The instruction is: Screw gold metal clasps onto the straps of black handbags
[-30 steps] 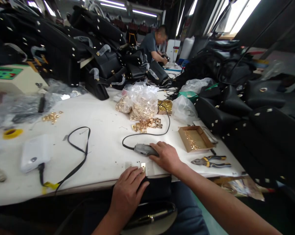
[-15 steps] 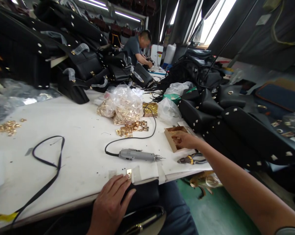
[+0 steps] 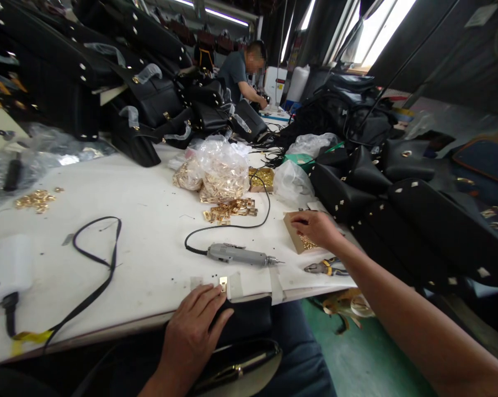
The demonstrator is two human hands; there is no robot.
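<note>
Heaped black bags (image 3: 145,99) flank a white-topped worktable (image 3: 149,193) in a workshop, where a co-worker (image 3: 234,71) bends over a task at the far end. At the near edge, the person's left hand (image 3: 193,317) lies flat, closed around nothing, its fingertips at the lower edge of a small gold plate (image 3: 223,282) that sits by a black piece (image 3: 251,314) along the table's rim; the thumb stands apart from the fingers. Off to the right, the right hand (image 3: 317,227) hovers over a shallow cardboard box (image 3: 293,237) of tiny gold pieces (image 3: 309,242), fingers curled in toward the thumb; whether they pinch one of the pieces cannot be told. Between the hands, a grey electric screwdriver (image 3: 238,255) lies on the table, its bit pointing right toward pliers (image 3: 325,267) near the box. Behind the tool, a loose pile of gold fittings (image 3: 230,210) spreads before a clear plastic bag (image 3: 224,165) filled with more metal parts.
</note>
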